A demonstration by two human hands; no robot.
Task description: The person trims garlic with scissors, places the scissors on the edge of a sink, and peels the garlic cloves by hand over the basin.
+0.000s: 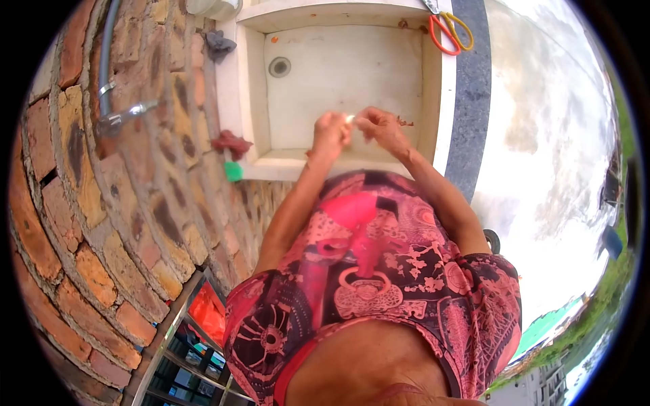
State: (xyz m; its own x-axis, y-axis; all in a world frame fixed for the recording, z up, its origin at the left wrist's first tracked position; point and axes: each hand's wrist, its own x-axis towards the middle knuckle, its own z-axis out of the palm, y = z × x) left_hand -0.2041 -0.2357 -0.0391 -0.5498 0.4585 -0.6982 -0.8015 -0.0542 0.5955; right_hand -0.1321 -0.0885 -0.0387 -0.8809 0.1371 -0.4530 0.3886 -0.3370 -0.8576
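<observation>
Both hands meet over the near side of a pale basin (352,81). My left hand (329,137) is closed, with a small white piece (350,118) showing at its fingertips; its kind is too small to tell. Right beside it, my right hand (380,127) is closed in a pinch against the same piece. Whatever else its fingers hold is hidden. Thin reddish-brown scraps (405,122) show just past the right hand.
Red-and-yellow-handled scissors (452,34) lie on the basin's right rim. A drain (279,67) sits at the basin's far left. Along the left rim are a dark red cloth (231,143), a green item (233,171) and a grey rag (220,45). A brick wall (128,203) with a tap (112,122) stands left.
</observation>
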